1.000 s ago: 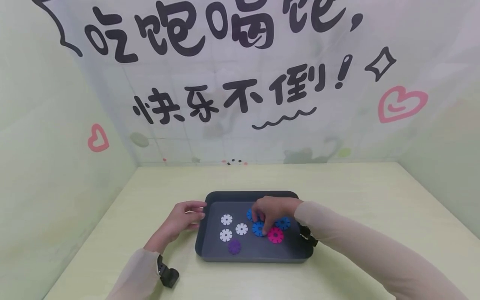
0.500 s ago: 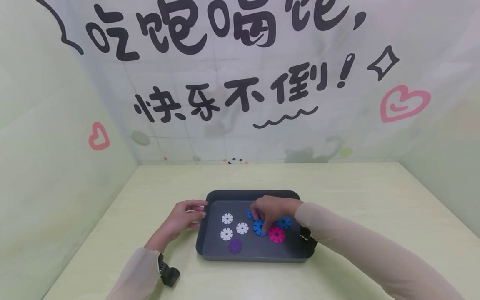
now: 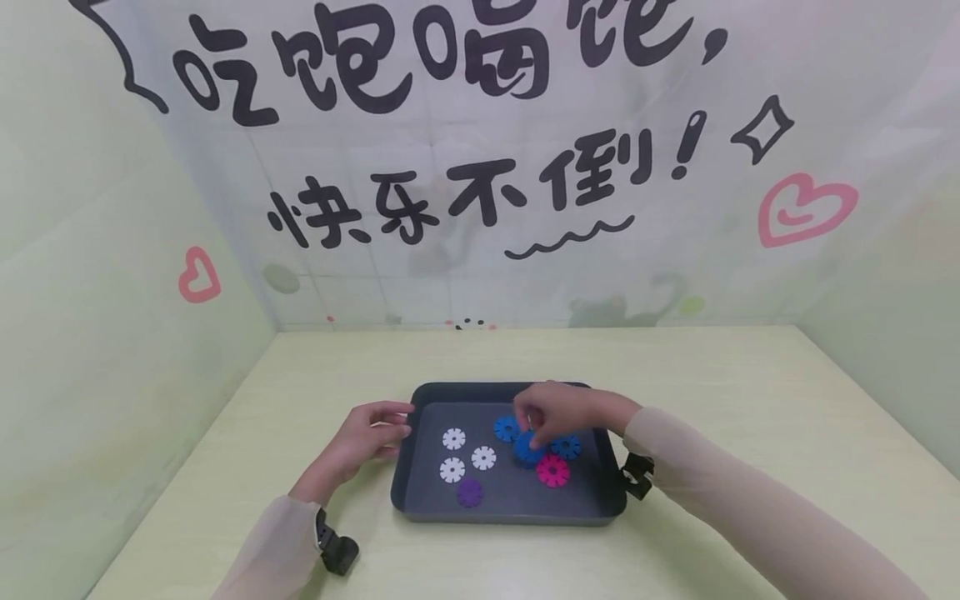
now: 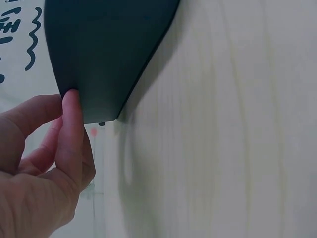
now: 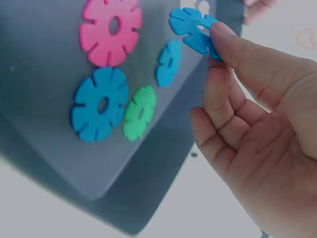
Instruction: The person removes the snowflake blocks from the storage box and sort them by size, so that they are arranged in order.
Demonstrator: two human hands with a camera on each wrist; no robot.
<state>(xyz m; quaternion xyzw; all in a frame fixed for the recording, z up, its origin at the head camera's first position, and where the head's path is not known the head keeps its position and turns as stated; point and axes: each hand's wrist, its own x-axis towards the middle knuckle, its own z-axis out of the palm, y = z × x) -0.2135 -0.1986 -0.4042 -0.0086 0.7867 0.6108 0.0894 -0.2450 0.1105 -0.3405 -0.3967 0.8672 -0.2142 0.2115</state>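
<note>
My right hand (image 3: 562,410) pinches a blue notched snowflake disc (image 5: 188,25) between thumb and fingers, just above the dark grey tray (image 3: 510,515). Around it in the tray lie two other blue discs (image 5: 101,104), a pink disc (image 3: 552,471) and a green disc (image 5: 140,113), which my right hand hides in the head view. White discs (image 3: 483,457) and a purple disc (image 3: 470,492) lie flat to the left. My left hand (image 3: 366,435) holds the tray's left rim, its thumb against the outer wall in the left wrist view.
The tray stands on a pale wooden table (image 3: 360,358). Behind it rises a wall sheet (image 3: 465,275) with black lettering. Light side panels (image 3: 112,350) close in left and right. A black wrist camera (image 3: 337,552) is strapped to the left wrist.
My right hand has lifted the blue disc off the tray floor and shifted slightly up and right. My left hand stays at the rim.
</note>
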